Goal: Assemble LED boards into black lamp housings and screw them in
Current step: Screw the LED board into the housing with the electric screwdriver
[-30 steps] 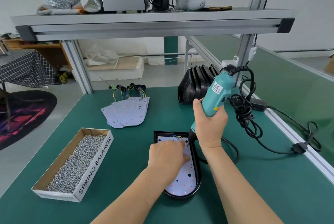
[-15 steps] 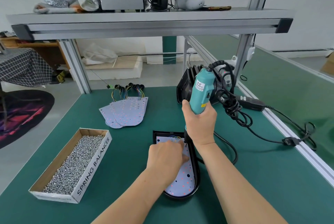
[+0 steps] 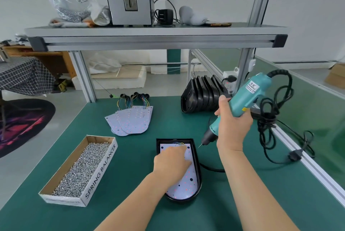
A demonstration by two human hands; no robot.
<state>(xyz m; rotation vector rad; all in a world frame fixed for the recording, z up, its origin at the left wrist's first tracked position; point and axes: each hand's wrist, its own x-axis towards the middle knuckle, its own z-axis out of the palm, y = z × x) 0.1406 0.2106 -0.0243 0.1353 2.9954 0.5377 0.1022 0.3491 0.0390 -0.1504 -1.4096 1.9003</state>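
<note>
A black lamp housing [image 3: 198, 174] lies on the green bench in front of me, with a white LED board [image 3: 186, 184] seated inside it. My left hand [image 3: 172, 161] rests on the board's upper half, fingers reaching toward its top right corner. My right hand [image 3: 233, 128] grips a teal electric screwdriver [image 3: 242, 103], tilted, its bit tip hanging just right of the housing's top right corner, off the board. Whether a screw sits on the bit is too small to tell.
A cardboard box of screws [image 3: 80, 171] stands at the left. Spare LED boards with wire looms [image 3: 130, 120] lie behind the housing. A row of empty black housings [image 3: 201, 96] stands at the back right. The screwdriver's black cable [image 3: 270, 118] loops along the right edge.
The screwdriver was upright with its bit at the board's top right corner; my right hand has lifted it away to the right and tilted it. My left hand stays on the board.
</note>
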